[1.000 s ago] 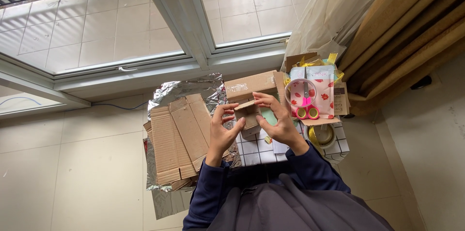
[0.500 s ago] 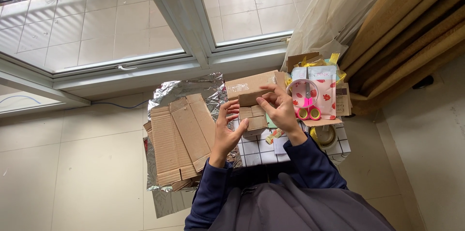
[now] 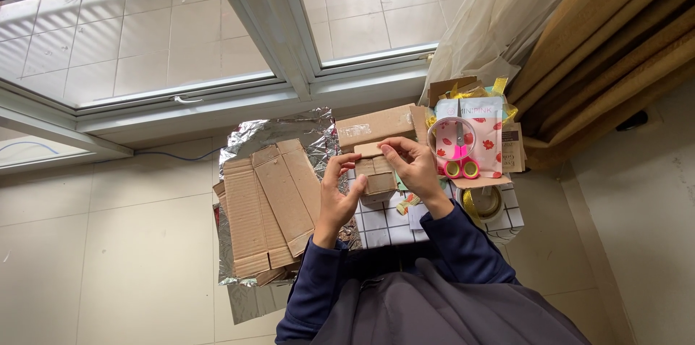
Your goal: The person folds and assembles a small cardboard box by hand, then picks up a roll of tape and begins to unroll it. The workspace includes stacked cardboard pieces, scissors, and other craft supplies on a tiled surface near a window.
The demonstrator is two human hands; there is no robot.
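Both hands raised together over checked cloth [image 3: 376, 222], clamped on small cardboard piece [image 3: 375, 171]. Left hand [image 3: 337, 196] grips near-left edge, fingers up. Right hand [image 3: 410, 164] pinches top flap from right. Brown box [image 3: 375, 125] just beyond piece. Flattened cardboard stack [image 3: 264, 204] lies left on foil sheet [image 3: 279, 131]. Pink-handled scissors [image 3: 460, 160] on strawberry-patterned pouch [image 3: 485, 131], right of hands. Tape roll [image 3: 485, 202] near right. Window frame [image 3: 253, 84] far.
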